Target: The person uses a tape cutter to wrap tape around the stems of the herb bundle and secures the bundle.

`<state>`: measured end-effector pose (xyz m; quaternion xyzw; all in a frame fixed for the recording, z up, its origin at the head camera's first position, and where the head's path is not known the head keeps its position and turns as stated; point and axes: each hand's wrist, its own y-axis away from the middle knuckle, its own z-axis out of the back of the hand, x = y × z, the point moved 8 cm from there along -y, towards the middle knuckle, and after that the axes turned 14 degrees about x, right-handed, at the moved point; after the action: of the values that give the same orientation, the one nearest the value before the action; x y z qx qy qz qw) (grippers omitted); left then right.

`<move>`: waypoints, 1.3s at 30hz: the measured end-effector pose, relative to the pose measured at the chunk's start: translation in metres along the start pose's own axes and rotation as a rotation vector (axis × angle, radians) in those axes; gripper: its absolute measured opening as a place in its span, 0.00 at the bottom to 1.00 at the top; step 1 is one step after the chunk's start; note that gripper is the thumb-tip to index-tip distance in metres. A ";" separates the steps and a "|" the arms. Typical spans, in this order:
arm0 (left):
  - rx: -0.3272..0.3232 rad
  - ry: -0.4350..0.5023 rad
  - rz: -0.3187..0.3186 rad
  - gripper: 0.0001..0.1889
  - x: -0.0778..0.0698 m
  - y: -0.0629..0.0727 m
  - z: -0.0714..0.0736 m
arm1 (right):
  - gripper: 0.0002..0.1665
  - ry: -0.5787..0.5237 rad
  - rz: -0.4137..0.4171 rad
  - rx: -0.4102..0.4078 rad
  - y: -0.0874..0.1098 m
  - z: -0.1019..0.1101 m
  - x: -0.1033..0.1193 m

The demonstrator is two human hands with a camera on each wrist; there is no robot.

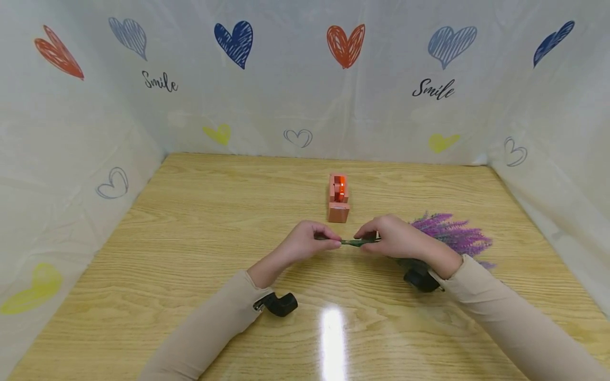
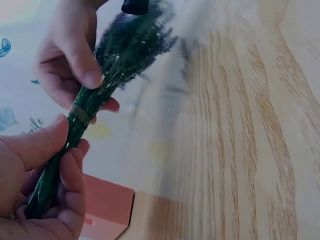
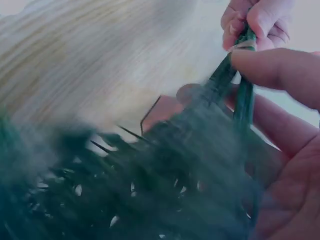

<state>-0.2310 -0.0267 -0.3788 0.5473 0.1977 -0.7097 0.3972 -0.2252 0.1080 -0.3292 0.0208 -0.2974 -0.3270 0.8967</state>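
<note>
A bunch of lavender (image 1: pixel 452 233) with purple blooms and green stems is held between both hands, its flower end pointing right. My left hand (image 1: pixel 310 241) grips the lower stems, thumb and fingers curled round them in the left wrist view. Farther up, my right hand (image 1: pixel 393 238) pinches the stems between thumb and fingers, close below the leafy part. A narrow pale band (image 2: pixel 79 114) circles the stems between the two hands. In the right wrist view, blurred green foliage (image 3: pixel 130 185) fills the lower part beside the right hand.
Just beyond the hands, a pink tape dispenser (image 1: pixel 338 213) with an orange-red roll stands on the wooden table (image 1: pixel 214 201). A pale curtain (image 1: pixel 286 95) printed with hearts and "Smile" encloses the back and sides. Black wrist cameras (image 1: pixel 281 305) hang below the sleeves.
</note>
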 end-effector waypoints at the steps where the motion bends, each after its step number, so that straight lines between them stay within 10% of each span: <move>1: -0.006 -0.003 -0.003 0.04 0.000 0.000 0.000 | 0.09 0.009 -0.003 0.005 0.000 0.000 0.000; 14: 0.024 -0.040 -0.010 0.10 0.004 -0.006 0.002 | 0.11 0.041 -0.009 -0.104 -0.002 0.003 0.002; 21: 0.065 0.098 -0.022 0.10 0.005 -0.010 0.001 | 0.14 0.125 -0.002 -0.188 -0.003 0.006 0.005; 39: 0.006 0.055 -0.004 0.08 0.009 -0.013 0.007 | 0.12 -0.016 0.027 0.043 -0.011 0.002 -0.009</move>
<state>-0.2465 -0.0264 -0.3868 0.5674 0.2072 -0.6958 0.3886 -0.2384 0.1056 -0.3348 0.0334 -0.3120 -0.3088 0.8979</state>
